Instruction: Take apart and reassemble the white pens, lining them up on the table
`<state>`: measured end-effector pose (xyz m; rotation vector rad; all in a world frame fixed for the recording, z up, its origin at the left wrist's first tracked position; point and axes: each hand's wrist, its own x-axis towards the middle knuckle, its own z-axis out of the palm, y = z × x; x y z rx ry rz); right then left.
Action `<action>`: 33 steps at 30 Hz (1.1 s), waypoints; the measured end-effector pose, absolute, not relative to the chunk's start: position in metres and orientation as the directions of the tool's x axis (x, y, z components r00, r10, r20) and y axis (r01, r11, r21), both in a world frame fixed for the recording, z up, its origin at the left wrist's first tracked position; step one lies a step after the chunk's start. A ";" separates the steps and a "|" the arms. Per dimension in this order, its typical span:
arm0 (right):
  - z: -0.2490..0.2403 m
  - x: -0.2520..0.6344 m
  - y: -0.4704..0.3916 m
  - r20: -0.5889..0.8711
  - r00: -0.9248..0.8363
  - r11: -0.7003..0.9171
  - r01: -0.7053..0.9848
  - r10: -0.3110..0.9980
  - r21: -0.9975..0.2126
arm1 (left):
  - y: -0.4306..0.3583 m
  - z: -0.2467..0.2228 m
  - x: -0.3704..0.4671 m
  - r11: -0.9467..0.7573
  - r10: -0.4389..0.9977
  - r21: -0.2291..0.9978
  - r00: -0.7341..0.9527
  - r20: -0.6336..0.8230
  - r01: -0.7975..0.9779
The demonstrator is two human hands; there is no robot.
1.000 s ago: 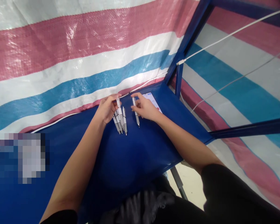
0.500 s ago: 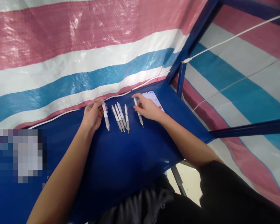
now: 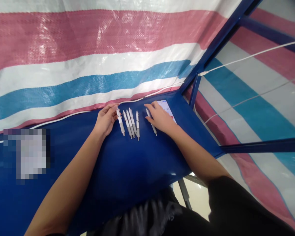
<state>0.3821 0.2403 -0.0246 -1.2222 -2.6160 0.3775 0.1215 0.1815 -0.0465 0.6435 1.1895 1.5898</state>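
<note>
My left hand [image 3: 106, 120] pinches the top end of a white pen [image 3: 120, 121] with a grey grip, its tip pointing toward me. Just right of it, several similar pens [image 3: 129, 123] lie side by side on the blue table, tips facing me. One more pen [image 3: 138, 126] lies slightly apart at the right of that group. Farther right, my right hand [image 3: 159, 116] hovers over another pen [image 3: 154, 129], thumb and forefinger spread on either side of its upper part. Part of that pen is hidden behind the thumb.
A lit phone [image 3: 167, 109] lies beyond my right hand, partly covered by it. A white cable [image 3: 64, 117] runs along the table's back edge. Striped sheeting [image 3: 93, 80] hangs behind, and a blue frame post [image 3: 195, 82] rises at the right. At left is a blurred pale object [image 3: 33, 154].
The view has shifted a little, so the table items appear farther right. The right thumb and forefinger look slightly wider apart around the pen. My left hand keeps its pen.
</note>
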 end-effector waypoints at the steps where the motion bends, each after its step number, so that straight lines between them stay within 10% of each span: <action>1: -0.022 0.381 0.238 0.119 -0.629 0.633 0.717 0.768 -0.291 | 0.181 -0.047 0.121 -0.010 0.925 0.917 -0.351 -0.143 -0.400; 17: -0.032 0.342 0.183 0.126 -0.748 0.758 0.631 0.651 -0.166 | 0.181 -0.052 0.118 -0.028 0.943 0.910 -0.312 -0.113 -0.414; 26: -0.007 0.348 0.183 -0.022 -0.737 0.327 0.327 0.676 -0.886 | 0.178 -0.043 0.131 -0.224 0.930 0.920 -0.352 0.103 -0.321; 33: -0.012 0.363 0.217 -0.213 -0.809 -0.073 0.207 0.549 -0.976 | 0.167 -0.035 0.123 -0.374 0.908 0.874 -0.071 0.413 0.309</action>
